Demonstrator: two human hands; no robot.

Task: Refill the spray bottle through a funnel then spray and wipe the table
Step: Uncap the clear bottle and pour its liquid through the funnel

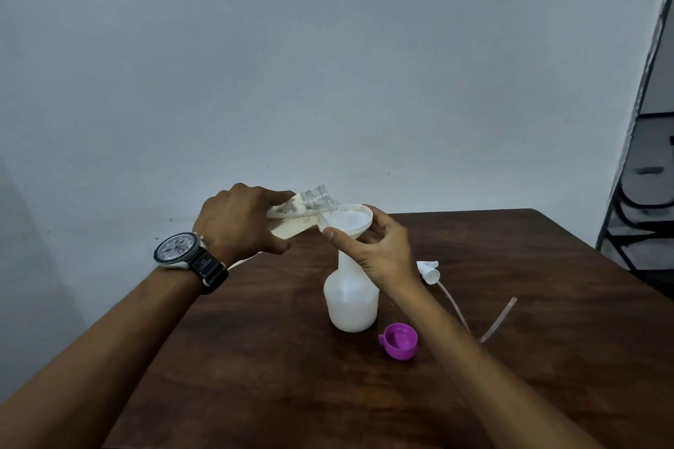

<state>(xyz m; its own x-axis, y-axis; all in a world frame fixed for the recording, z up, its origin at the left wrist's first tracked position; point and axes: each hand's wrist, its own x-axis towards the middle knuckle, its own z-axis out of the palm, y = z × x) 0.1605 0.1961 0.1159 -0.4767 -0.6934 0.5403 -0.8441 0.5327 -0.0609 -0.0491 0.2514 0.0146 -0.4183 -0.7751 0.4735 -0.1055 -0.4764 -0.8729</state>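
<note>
Spray bottle (352, 302) of white plastic wears a white funnel (351, 218), right hand (379, 250) pinching it steady; left hand (239, 222) at 10 o'clock grips a tipped clear bottle (313, 201) to pour.

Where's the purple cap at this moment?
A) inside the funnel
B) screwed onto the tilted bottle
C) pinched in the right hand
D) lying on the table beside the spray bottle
D: the purple cap lies open side up on the table, close beside the spray bottle, with nothing touching it.
</note>
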